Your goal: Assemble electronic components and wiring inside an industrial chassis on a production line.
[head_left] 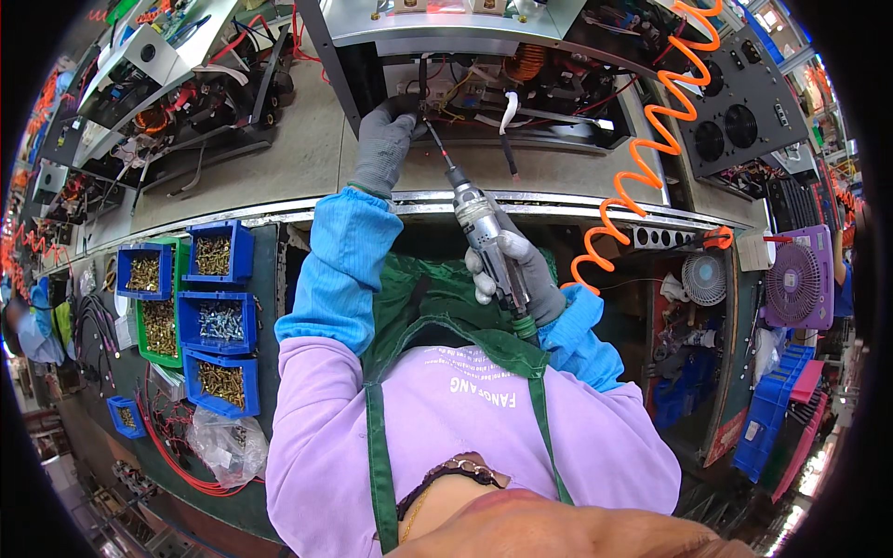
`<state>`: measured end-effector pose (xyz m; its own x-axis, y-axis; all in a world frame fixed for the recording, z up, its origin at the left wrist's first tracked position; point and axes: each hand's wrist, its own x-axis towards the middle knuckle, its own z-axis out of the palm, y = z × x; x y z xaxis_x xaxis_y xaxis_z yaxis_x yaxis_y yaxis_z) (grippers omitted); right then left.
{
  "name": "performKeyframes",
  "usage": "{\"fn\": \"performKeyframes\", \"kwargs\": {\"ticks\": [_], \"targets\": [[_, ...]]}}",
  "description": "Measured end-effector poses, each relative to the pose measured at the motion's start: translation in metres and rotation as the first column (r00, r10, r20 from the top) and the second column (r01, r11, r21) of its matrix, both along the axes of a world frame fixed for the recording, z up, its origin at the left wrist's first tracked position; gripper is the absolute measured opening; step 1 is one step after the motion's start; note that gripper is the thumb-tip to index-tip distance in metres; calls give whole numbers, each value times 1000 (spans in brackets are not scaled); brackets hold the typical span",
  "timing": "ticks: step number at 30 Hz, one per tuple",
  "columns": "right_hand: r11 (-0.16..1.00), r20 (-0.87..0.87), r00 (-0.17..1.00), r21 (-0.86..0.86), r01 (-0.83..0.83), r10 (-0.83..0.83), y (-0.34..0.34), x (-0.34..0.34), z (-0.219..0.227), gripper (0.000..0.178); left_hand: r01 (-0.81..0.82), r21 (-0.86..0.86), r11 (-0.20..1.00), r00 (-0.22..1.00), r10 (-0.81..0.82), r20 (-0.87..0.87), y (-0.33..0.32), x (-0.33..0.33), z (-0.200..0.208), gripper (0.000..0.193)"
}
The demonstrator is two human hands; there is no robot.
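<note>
Right fingers (482, 285) grip driver (480, 223) | left fingers (402, 108): can't tell | blue bins (189, 324): gold, silver screws (221, 322)

We face a beige-topped workbench (256, 172), a metal rail (595, 206) along its near edge, a dark green table (177, 484) below that edge's left part, a purple fan (797, 279) near its right corner, bright light (772, 17) beyond its far right corner.

From here, bench (279, 172) brightly, evenly lit. White glare spots burn at right rim, top and bottom. Metal rail (577, 199) shines; chassis (484, 88) interior and space below bench on right fall into shadow. Driver (480, 228) sharp. Straight edges bow toward black border; far-left background soft, probably out of focus.
</note>
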<state>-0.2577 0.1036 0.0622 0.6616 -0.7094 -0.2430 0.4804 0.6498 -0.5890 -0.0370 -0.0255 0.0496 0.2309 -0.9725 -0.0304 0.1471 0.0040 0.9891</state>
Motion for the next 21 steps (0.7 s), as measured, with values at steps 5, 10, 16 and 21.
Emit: {"fn": "performKeyframes", "kwargs": {"ticks": [5, 10, 16, 21], "targets": [[999, 76, 997, 34, -12, 9, -3, 0, -6, 75, 1, -12, 1000, 1000, -2, -19, -4, -4, -3, 28], [1000, -14, 1000, 4, 20, -20, -2, 1, -1, 74, 11, -4, 1000, 1000, -11, -2, -5, -3, -7, 26], [998, -28, 998, 31, 60, -59, -4, 7, 2, 77, 20, 9, 1000, 980, -21, 197, -11, -3, -18, 25], [993, -230, 972, -117, 28, -55, -8, 16, 1, 82, -118, -82, 990, 627, 138, 767, -12, -4, -4, 32]]}}
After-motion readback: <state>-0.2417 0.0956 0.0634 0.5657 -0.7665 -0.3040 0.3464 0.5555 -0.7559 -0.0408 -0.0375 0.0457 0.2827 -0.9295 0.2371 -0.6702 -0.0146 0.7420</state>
